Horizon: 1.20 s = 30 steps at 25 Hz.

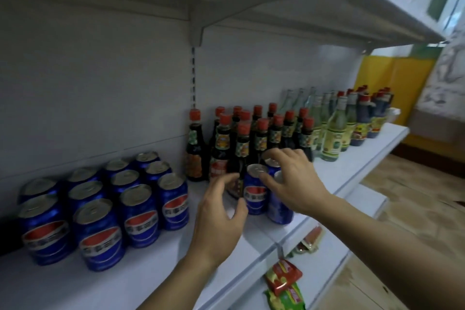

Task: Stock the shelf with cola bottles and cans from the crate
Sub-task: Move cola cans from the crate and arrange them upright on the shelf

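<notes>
Three blue cola cans stand close together on the white shelf (151,274), in front of dark bottles. My left hand (220,214) curves beside the front can (254,196), thumb touching its left side, fingers apart from it. My right hand (294,181) lies over the cluster: its fingertips rest on the front can's lid and on the rear can (271,161), and its palm covers the top of the right can (278,207). A block of several matching cola cans (100,219) stands in rows at the left. No crate is in view.
Dark sauce bottles with red caps (261,136) crowd right behind the cluster. Pale green bottles (334,133) and more dark bottles stand further right. Bare shelf lies between the can block and the cluster. An upper shelf (276,7) hangs overhead. Snack packets (283,277) lie on the lower shelves.
</notes>
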{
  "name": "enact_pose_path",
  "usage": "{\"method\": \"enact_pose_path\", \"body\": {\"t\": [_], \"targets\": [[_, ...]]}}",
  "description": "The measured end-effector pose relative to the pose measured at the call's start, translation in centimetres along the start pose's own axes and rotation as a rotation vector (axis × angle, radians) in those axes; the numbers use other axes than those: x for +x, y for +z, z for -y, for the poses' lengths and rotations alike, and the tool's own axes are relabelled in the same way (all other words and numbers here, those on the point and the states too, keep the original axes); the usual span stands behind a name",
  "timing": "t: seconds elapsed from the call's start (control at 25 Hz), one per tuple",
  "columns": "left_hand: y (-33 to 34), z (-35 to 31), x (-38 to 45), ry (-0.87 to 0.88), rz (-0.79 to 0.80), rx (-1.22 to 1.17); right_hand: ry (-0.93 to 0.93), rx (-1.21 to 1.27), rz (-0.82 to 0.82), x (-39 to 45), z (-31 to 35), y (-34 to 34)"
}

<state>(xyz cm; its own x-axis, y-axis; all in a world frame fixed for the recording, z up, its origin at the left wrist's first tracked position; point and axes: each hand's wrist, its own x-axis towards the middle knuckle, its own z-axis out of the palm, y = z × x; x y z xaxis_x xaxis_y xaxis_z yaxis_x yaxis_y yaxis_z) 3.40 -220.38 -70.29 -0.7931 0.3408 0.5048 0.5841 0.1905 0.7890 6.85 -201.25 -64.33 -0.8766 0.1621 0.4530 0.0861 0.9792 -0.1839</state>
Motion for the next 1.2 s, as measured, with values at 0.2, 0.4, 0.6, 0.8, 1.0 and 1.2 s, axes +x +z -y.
{"method": "enact_pose_path", "body": {"t": [0.2,0.4,0.6,0.8,1.0,1.2], "targets": [[1.2,2.0,0.8,-0.097,0.031,-0.018,-0.041,-0.217,0.216,3.0,0.8,1.9],[-0.3,2.7,1.1,-0.099,0.035,0.003,-0.103,-0.254,0.316,3.9,1.2,1.9],[-2.1,1.4,0.4,-0.067,0.098,-0.088,-0.216,-0.161,0.191,2.3,5.3,-1.4],[-7.1,-1.3,-1.8,-0.034,-0.095,-0.21,-0.353,0.265,0.108,1.6,14.2,-4.6],[-15.6,1.1,-5.7,-0.051,-0.352,-0.07,-0.622,0.395,0.319,2.3,22.9,-2.6],[-21.9,4.7,-10.3,-0.2,-0.351,0.05,-0.796,0.373,0.398,2.3,30.0,2.3]]}}
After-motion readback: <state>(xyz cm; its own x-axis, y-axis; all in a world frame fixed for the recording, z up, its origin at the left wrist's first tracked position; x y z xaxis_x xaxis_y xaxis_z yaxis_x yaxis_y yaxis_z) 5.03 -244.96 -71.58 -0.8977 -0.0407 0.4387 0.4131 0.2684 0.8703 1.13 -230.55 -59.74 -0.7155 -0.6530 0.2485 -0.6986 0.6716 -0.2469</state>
